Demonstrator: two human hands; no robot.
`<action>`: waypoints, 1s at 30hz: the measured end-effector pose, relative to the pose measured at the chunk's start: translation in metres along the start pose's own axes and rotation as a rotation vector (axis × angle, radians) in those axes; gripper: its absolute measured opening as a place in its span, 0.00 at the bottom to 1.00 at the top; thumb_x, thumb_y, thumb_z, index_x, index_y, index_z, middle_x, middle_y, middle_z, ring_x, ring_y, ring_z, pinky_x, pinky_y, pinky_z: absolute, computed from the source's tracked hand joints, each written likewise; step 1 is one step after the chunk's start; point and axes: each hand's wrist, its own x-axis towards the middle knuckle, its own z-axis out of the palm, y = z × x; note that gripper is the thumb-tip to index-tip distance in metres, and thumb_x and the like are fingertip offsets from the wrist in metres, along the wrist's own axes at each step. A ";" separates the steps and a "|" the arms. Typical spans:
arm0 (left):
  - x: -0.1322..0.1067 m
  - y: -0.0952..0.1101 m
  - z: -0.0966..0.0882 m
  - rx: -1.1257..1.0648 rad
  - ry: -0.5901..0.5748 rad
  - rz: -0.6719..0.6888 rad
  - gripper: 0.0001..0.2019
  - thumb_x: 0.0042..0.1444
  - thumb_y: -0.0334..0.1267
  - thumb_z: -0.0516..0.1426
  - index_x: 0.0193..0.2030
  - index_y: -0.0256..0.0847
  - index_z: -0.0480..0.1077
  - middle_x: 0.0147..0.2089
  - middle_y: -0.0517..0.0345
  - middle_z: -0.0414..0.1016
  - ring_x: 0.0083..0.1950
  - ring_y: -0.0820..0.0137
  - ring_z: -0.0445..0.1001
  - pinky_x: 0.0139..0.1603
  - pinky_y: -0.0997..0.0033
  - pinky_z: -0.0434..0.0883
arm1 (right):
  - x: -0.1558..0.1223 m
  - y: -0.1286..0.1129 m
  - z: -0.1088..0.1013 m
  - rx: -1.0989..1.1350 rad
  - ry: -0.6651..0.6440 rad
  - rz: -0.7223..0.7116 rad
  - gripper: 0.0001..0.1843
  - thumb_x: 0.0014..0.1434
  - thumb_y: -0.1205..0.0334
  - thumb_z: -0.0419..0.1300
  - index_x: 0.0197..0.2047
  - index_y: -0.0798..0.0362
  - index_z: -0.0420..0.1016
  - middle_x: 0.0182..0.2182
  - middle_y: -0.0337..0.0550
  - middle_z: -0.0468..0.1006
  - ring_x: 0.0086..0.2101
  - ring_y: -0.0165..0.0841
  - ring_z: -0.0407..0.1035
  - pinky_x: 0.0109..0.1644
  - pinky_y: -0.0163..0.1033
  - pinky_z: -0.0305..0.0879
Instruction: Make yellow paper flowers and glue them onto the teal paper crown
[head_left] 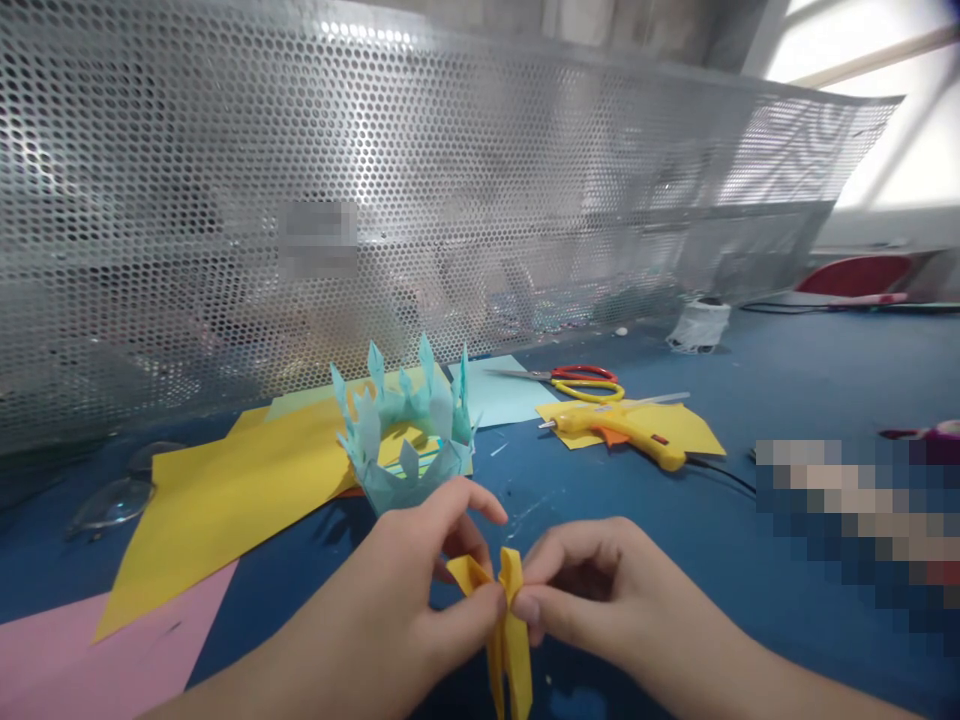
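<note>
A folded piece of yellow paper (516,650) is held between both hands, low in the head view, with two narrow legs hanging down and two flaps at its top. My left hand (427,580) pinches it from the left, thumb on the front and index finger raised above. From the right, my right hand (592,585) pinches the upper flap between thumb and fingers; its other fingers are curled. Just beyond the left hand stands a light-blue paper crown (409,480) with pointed folded tips, its lower front partly hidden by that hand.
Yellow sheets (247,490) and a pink sheet (112,650) lie left, near eyeglasses (112,505). A yellow glue gun (622,430) with a cord rests on yellow paper to the right. Behind it are scissors (585,383) on light-blue paper (502,400). A perforated metal screen (450,170) borders the blue table (787,390).
</note>
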 end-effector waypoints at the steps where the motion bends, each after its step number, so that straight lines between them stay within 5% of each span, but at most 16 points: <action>1: 0.000 0.000 -0.001 -0.054 -0.003 -0.015 0.12 0.55 0.38 0.57 0.47 0.48 0.64 0.35 0.67 0.72 0.36 0.70 0.72 0.38 0.69 0.69 | 0.000 -0.001 0.000 0.001 0.002 -0.004 0.10 0.41 0.60 0.74 0.23 0.54 0.78 0.21 0.35 0.78 0.25 0.26 0.70 0.32 0.30 0.66; 7: 0.002 -0.004 -0.012 -0.431 -0.104 -0.101 0.22 0.51 0.38 0.63 0.53 0.48 0.64 0.43 0.61 0.75 0.47 0.64 0.74 0.47 0.63 0.70 | 0.004 -0.001 -0.003 -0.005 0.055 -0.042 0.16 0.43 0.56 0.72 0.24 0.54 0.71 0.19 0.33 0.73 0.22 0.24 0.63 0.27 0.29 0.60; 10: 0.008 -0.007 -0.011 -0.514 -0.122 -0.136 0.24 0.48 0.33 0.65 0.52 0.45 0.65 0.38 0.63 0.76 0.44 0.68 0.76 0.48 0.65 0.69 | 0.004 0.000 -0.002 -0.014 0.062 -0.059 0.19 0.44 0.54 0.72 0.23 0.53 0.65 0.18 0.30 0.68 0.21 0.22 0.58 0.26 0.29 0.58; 19: 0.009 -0.002 -0.005 -0.563 -0.053 -0.186 0.21 0.52 0.40 0.63 0.51 0.42 0.66 0.33 0.66 0.73 0.36 0.74 0.73 0.40 0.72 0.67 | 0.003 0.005 0.003 -0.056 -0.050 -0.064 0.16 0.49 0.52 0.69 0.29 0.53 0.69 0.24 0.34 0.70 0.25 0.26 0.63 0.30 0.32 0.61; 24: 0.008 -0.009 0.004 -0.517 -0.048 -0.144 0.28 0.43 0.34 0.67 0.52 0.44 0.64 0.37 0.63 0.74 0.43 0.66 0.75 0.46 0.65 0.68 | -0.002 0.005 0.006 -0.087 -0.022 -0.101 0.16 0.50 0.56 0.68 0.26 0.54 0.65 0.23 0.31 0.65 0.25 0.24 0.56 0.29 0.30 0.54; 30: 0.007 -0.010 0.007 -0.486 -0.034 -0.117 0.28 0.44 0.34 0.66 0.54 0.44 0.65 0.36 0.64 0.71 0.41 0.66 0.74 0.44 0.63 0.68 | -0.004 -0.002 0.005 -0.101 -0.029 -0.087 0.20 0.50 0.47 0.66 0.24 0.53 0.65 0.22 0.35 0.67 0.26 0.27 0.59 0.30 0.33 0.57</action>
